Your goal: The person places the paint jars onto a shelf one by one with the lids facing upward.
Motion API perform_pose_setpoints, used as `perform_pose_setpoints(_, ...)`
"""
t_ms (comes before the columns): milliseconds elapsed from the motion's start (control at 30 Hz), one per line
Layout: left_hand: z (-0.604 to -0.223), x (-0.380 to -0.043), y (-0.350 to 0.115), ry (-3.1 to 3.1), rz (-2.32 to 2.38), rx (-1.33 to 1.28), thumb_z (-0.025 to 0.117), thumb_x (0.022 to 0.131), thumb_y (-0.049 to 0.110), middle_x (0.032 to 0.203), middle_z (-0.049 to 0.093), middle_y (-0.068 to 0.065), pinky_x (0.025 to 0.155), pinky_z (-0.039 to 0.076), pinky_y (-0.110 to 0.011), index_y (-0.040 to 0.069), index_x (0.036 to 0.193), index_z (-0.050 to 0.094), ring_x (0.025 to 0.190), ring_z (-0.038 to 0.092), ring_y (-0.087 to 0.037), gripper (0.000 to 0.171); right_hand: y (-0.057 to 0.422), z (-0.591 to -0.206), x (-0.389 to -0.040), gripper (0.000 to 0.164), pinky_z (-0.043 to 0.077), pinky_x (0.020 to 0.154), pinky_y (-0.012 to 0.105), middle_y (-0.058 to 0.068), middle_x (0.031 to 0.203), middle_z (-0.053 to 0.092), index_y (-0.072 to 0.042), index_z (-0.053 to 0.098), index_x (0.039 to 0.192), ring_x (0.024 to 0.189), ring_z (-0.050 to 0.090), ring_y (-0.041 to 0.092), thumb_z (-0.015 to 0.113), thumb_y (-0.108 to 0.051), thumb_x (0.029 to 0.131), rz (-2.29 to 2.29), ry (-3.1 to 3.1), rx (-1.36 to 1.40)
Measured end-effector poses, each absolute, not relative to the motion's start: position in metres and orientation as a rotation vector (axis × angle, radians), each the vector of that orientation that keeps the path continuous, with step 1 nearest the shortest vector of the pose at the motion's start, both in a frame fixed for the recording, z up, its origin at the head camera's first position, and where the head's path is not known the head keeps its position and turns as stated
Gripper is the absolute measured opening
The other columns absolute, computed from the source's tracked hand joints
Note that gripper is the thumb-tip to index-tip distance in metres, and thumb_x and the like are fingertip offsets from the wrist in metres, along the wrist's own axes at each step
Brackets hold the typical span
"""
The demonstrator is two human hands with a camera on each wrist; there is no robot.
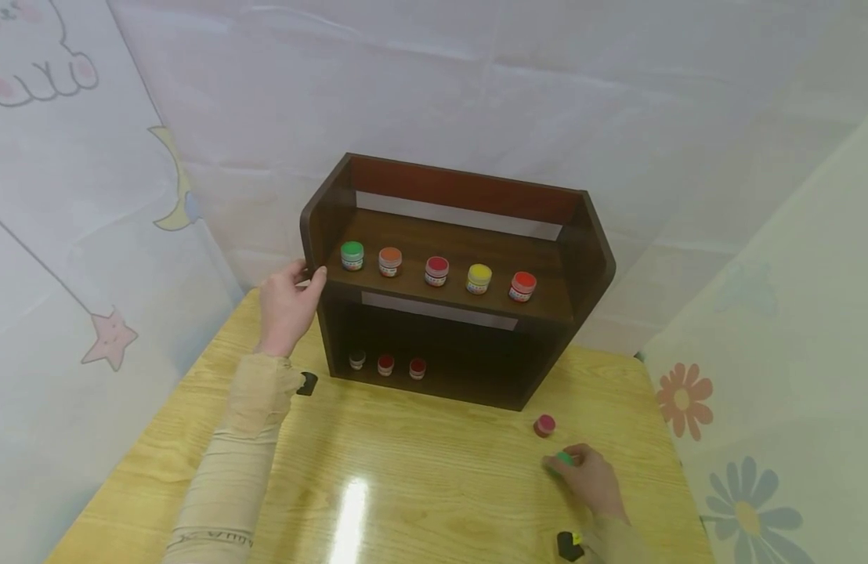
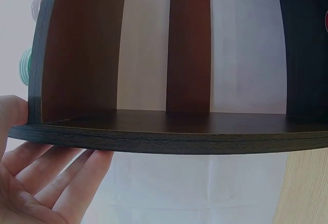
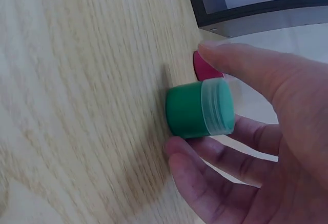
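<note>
A small dark wooden shelf stands on the table. My left hand grips its left side panel, thumb at the front edge and fingers spread along the outer face. On the right part of the table, my right hand is around a small green jar with a clear-rimmed lid. In the right wrist view the thumb stands apart from the jar, while the fingertips lie close at its other side. A dark pink jar sits just beyond, partly behind the thumb in the right wrist view.
The upper tier bears several jars: a green one, an orange one, a yellow one and red ones. Three darker jars, including a red jar, line the lower tier's left. Fabric walls border the wooden table.
</note>
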State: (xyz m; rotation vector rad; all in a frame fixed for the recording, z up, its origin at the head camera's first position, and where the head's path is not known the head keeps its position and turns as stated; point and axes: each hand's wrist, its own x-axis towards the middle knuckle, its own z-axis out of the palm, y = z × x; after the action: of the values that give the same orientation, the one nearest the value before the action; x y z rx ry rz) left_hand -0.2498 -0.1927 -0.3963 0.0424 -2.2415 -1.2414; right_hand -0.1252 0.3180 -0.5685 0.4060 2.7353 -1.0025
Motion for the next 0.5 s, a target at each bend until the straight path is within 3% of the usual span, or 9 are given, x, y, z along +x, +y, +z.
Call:
perform_pose_setpoints(167,-0.394,-0.25,-0.192,-2.229,-1.235,0.035,0.066,0.099,0.03,0.11,0.072,-0.024,0.082,0.059,-0.05,-0.004,0.108,0.073,0.099,0.072,-0.035,0.036,0.316,-0.571,-0.127,0.058,0.052,0.083,0.057,0.021,0.103,0.066,0.007,0.063,0.111,0.096,0.063,0.039,0.077,-0.045,0.089,-1.005,2.769,0.386)
perform_pose_setpoints(500,-0.396,-0.249,-0.192,-2.226,-1.234,0.024,0.066,0.099,0.028,0.111,0.071,-0.025,0.081,0.059,-0.051,-0.005,0.107,0.072,0.099,0.072,-0.036,0.035,0.306,-0.569,-0.126,0.037,0.053,0.084,0.056,0.017,0.099,0.068,0.005,0.065,0.104,0.094,0.065,0.037,0.08,-0.024,0.086,-0.993,2.782,0.359)
